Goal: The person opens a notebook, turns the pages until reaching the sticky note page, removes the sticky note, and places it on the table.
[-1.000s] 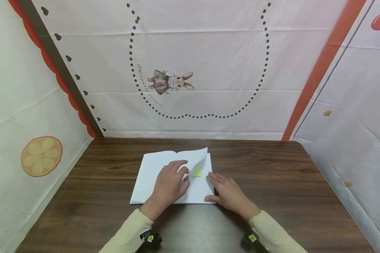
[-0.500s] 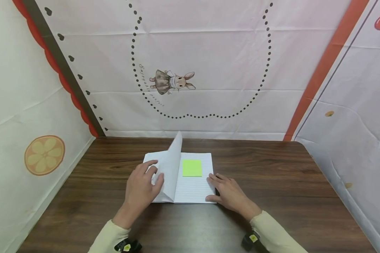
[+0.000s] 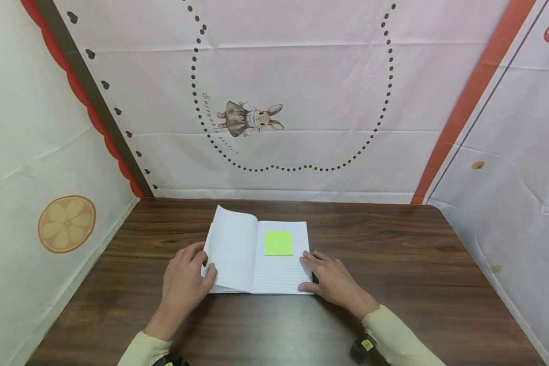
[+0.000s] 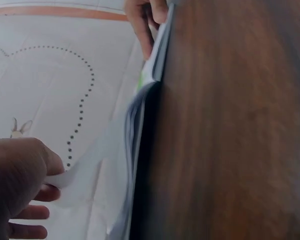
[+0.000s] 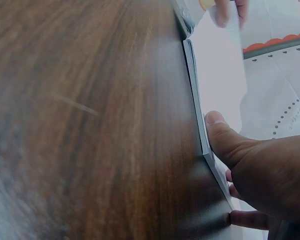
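An open notebook with lined pages lies on the table. On its right page is a square lime-green sticky note. My left hand is at the notebook's left edge and pinches a page between thumb and fingers. That page is turned over to the left, its far corner raised. In the left wrist view the pinched sheet slopes from the thumb to the spine. My right hand rests on the right page's outer edge, thumb and fingers extended.
The brown wooden table extends around the notebook. Behind it hangs a white printed cloth with a rabbit figure. More printed cloth closes off the left side, and another cloth the right.
My left hand has moved left, carrying the page over from the right side to the left. The sticky note, partly covered before, now shows fully. My right hand has stayed in place.
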`<state>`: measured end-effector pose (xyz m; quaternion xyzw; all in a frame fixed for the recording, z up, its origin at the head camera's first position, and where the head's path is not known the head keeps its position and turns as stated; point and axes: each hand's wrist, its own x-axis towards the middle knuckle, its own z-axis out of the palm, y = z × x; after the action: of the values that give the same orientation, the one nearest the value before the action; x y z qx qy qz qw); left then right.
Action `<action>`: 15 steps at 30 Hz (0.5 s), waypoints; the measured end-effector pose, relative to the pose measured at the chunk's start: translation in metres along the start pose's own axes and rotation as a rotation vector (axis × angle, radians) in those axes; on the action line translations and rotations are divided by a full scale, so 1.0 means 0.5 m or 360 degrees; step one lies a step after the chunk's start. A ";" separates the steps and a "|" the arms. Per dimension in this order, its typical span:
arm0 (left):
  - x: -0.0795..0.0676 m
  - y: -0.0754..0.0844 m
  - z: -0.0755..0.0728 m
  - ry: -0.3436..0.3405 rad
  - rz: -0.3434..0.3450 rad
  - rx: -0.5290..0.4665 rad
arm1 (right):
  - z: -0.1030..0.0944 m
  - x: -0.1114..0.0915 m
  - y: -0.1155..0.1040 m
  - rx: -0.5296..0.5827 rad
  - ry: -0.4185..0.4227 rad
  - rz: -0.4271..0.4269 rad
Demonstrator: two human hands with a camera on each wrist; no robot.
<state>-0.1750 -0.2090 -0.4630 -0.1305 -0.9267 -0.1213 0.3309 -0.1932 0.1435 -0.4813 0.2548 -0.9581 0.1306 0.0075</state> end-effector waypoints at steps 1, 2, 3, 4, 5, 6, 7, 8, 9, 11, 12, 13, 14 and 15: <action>-0.003 -0.003 0.002 -0.0025 -0.0012 0.0019 | 0.000 0.000 0.000 0.0006 0.0006 -0.0003; -0.007 -0.005 0.005 -0.0054 -0.0027 0.0038 | -0.001 -0.001 0.001 0.0011 0.0009 -0.0005; -0.010 -0.008 0.008 -0.0084 -0.0040 0.0056 | -0.001 -0.001 0.001 0.0013 0.0010 -0.0006; -0.012 -0.010 0.011 -0.0114 -0.0050 0.0072 | -0.001 -0.001 0.001 0.0015 0.0009 -0.0005; -0.015 -0.012 0.014 -0.0149 -0.0063 0.0088 | -0.001 0.000 0.001 0.0019 0.0007 -0.0002; -0.017 -0.013 0.016 -0.0185 -0.0076 0.0098 | 0.000 0.000 0.002 0.0023 0.0006 0.0000; -0.019 -0.014 0.019 -0.0225 -0.0092 0.0106 | 0.000 0.000 0.002 0.0030 0.0007 0.0000; -0.020 -0.015 0.021 -0.0267 -0.0108 0.0112 | 0.000 0.000 0.002 0.0036 0.0007 0.0002; -0.021 -0.015 0.023 -0.0309 -0.0123 0.0116 | 0.000 0.000 0.001 0.0040 0.0009 0.0003; -0.023 -0.016 0.026 -0.0390 -0.0154 0.0117 | 0.000 0.000 0.001 0.0044 0.0016 0.0000; -0.023 -0.015 0.027 -0.0421 -0.0166 0.0114 | 0.000 -0.001 0.001 0.0048 0.0017 0.0000; -0.024 -0.015 0.028 -0.0441 -0.0174 0.0111 | 0.000 -0.001 0.000 0.0055 0.0016 -0.0002; -0.024 -0.015 0.029 -0.0455 -0.0181 0.0108 | -0.001 -0.001 0.000 0.0058 0.0016 -0.0002; -0.024 -0.015 0.029 -0.0461 -0.0187 0.0103 | -0.001 -0.001 0.000 0.0058 0.0011 -0.0002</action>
<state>-0.1769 -0.2132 -0.4828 -0.0816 -0.9741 -0.0904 0.1903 -0.1926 0.1439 -0.4808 0.2550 -0.9554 0.1489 0.0061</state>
